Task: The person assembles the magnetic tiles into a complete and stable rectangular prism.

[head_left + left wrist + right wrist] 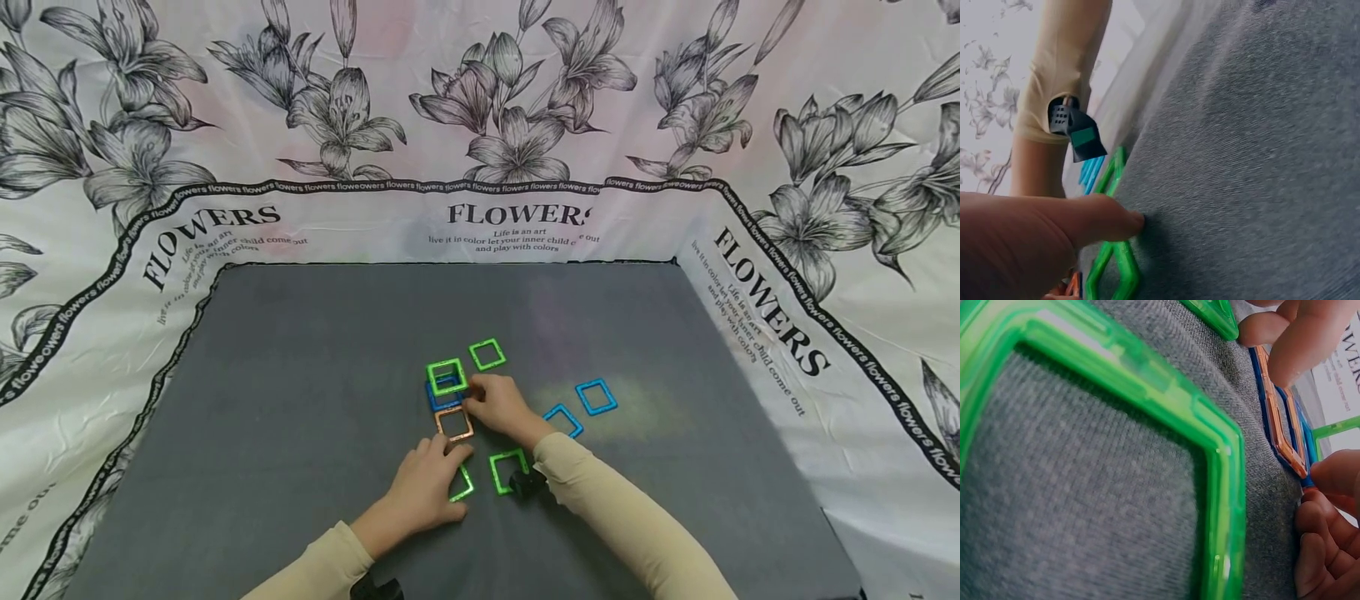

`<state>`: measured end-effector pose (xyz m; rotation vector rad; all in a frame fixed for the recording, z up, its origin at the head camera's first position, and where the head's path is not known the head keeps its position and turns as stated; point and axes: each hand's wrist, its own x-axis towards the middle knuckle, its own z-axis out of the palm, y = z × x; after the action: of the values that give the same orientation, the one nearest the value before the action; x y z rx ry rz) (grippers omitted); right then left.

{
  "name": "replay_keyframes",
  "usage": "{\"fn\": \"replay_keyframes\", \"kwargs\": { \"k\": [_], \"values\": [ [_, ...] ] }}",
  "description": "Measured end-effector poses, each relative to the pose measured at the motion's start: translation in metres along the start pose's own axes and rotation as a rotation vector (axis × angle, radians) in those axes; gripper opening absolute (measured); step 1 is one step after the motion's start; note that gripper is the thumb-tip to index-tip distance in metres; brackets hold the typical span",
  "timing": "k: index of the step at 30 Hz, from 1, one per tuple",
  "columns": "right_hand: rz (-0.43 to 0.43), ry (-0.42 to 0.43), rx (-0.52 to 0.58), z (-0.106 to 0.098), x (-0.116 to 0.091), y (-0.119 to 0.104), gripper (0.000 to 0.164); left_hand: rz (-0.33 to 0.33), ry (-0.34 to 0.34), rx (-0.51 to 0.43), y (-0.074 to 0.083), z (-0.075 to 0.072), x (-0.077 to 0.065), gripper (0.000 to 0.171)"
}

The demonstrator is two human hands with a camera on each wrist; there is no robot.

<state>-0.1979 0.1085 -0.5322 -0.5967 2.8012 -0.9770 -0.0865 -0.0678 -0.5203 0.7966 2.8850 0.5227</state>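
My right hand (501, 408) pinches the edge of a blue square magnetic tile (432, 398), thumb and finger near its corner. Its other fingers are curled in the right wrist view. A green square tile (447, 363) stands raised at the blue one's far side. An orange square tile (454, 439) adjoins the blue tile on the near side. My left hand (420, 487) has its fingertips at the orange tile's near edge, the fingers extended. Its palm and thumb lie around another green tile (468, 482), partly hidden beneath the hand.
On the grey tabletop (315, 350) lie a green tile (489, 356) farther back, another green tile (508, 454) beside my right sleeve, and two blue tiles (597, 397) to the right. Flower-printed cloth (517, 225) rises around the table's back and sides.
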Motion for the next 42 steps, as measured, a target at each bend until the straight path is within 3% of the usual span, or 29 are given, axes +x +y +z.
{"fn": "replay_keyframes", "kwargs": {
  "k": [10,23,26,30,33,36,39,42],
  "values": [
    [0.017,-0.002,0.022,0.002,-0.001,0.000,0.007,0.046,-0.052,-0.044,-0.006,-0.007,0.000,0.056],
    [0.018,0.018,0.015,0.005,-0.006,0.004,0.009,0.026,-0.091,-0.010,-0.001,-0.003,0.006,0.058],
    [0.011,0.028,0.026,0.007,-0.007,0.005,0.009,0.040,-0.084,-0.076,-0.006,-0.002,0.008,0.057],
    [0.002,0.028,0.044,0.007,-0.007,0.005,0.010,0.084,-0.056,-0.230,-0.015,-0.003,0.008,0.050],
    [0.005,0.024,0.041,0.006,-0.006,0.004,0.011,0.121,0.024,-0.348,-0.023,-0.004,0.006,0.046],
    [-0.001,0.032,0.029,0.005,-0.005,0.004,0.012,0.131,0.149,-0.457,-0.031,-0.007,0.007,0.046],
    [-0.003,0.042,0.019,0.005,-0.003,0.003,0.012,0.122,0.317,-0.519,-0.042,-0.009,0.009,0.048],
    [0.003,0.046,0.010,0.005,-0.001,0.002,0.012,0.093,0.483,-0.521,-0.055,-0.011,0.015,0.049]
  ]
}}
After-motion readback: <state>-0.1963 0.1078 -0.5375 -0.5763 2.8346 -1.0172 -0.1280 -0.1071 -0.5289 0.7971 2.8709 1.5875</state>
